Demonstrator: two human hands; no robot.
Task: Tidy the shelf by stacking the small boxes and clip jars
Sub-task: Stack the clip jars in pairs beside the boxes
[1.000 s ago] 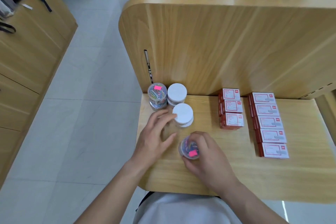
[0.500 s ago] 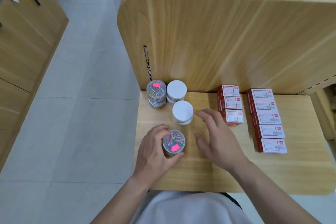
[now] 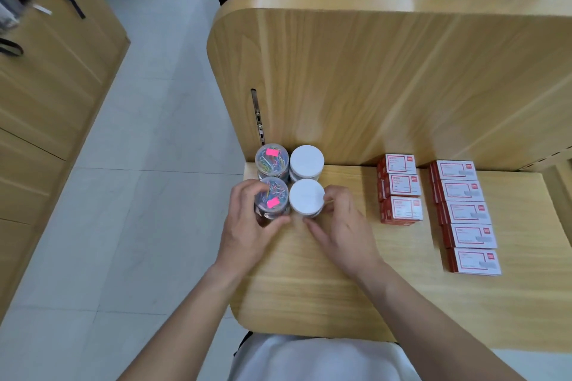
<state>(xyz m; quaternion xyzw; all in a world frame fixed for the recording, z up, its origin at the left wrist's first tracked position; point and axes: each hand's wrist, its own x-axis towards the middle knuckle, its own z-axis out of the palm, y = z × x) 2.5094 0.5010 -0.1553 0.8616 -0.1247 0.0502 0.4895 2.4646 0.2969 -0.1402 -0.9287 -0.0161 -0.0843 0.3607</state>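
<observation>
Your left hand (image 3: 247, 232) curls round the clear clip jar (image 3: 271, 199) and your right hand (image 3: 343, 226) grips the white-lidded jar (image 3: 306, 196) touching it, on the shelf's (image 3: 340, 288) left side, squaring the jars together; next, likely, let go gently without knocking them.

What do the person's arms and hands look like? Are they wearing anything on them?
Both arms are bare as far as the picture shows, and no sleeves can be seen. The left hand and right hand have no gloves, and I see no rings, watch or bracelet. The person wears a white top.
</observation>
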